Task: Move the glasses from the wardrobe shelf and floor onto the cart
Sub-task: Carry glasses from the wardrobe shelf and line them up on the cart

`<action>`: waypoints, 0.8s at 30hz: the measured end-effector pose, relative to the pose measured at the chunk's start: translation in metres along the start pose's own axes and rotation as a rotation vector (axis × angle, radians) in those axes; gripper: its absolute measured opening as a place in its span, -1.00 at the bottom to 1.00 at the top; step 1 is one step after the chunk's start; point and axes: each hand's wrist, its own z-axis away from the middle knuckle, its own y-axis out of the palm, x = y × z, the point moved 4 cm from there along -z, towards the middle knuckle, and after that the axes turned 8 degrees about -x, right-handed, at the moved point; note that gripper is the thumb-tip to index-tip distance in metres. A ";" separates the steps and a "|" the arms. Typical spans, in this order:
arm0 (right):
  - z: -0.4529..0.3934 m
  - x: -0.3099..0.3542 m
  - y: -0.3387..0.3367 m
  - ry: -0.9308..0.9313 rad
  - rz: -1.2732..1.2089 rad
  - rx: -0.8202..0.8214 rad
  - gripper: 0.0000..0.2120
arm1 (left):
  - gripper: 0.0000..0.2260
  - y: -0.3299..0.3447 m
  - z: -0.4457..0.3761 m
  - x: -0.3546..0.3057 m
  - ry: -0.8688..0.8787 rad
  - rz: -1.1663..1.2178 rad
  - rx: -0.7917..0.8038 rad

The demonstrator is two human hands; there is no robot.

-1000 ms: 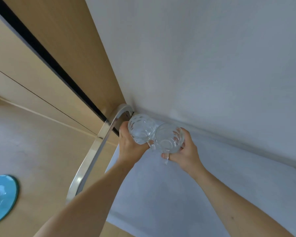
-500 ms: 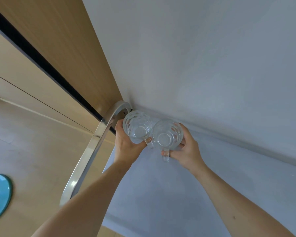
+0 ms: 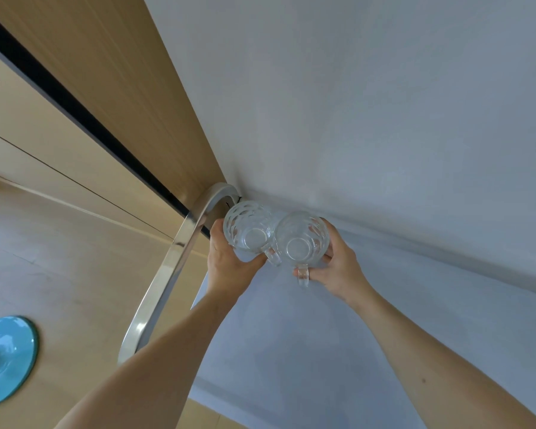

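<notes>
left glass (image 3: 250,231): mouth faces me, handle toward lower right, in my left hand (image 3: 229,261), fingers curled round its side
right glass (image 3: 300,239): mouth faces me, handle points down, gripped by my right hand (image 3: 334,267)
position: rims side by side, probably touching; both held over the grey surface (image 3: 291,351) near the metal handle (image 3: 167,267)
floor: blue dish (image 3: 3,357) far left
</notes>
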 end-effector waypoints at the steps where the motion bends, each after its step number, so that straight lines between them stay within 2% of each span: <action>1: 0.000 0.000 0.000 0.004 0.003 0.003 -0.02 | -0.20 -0.001 0.000 -0.001 -0.006 -0.008 0.001; 10: -0.005 0.001 -0.004 0.020 0.058 0.055 -0.01 | -0.20 -0.006 -0.002 -0.007 -0.052 -0.066 0.035; 16: -0.002 0.005 -0.003 0.029 0.101 0.032 0.00 | -0.21 -0.012 -0.005 -0.015 -0.082 -0.128 0.076; 21: 0.009 0.015 -0.007 0.053 0.151 0.004 -0.04 | -0.17 -0.021 0.000 -0.023 -0.018 -0.131 0.100; 24: 0.020 0.020 -0.012 0.071 0.186 -0.002 -0.07 | -0.13 -0.028 0.003 -0.028 0.041 -0.219 0.100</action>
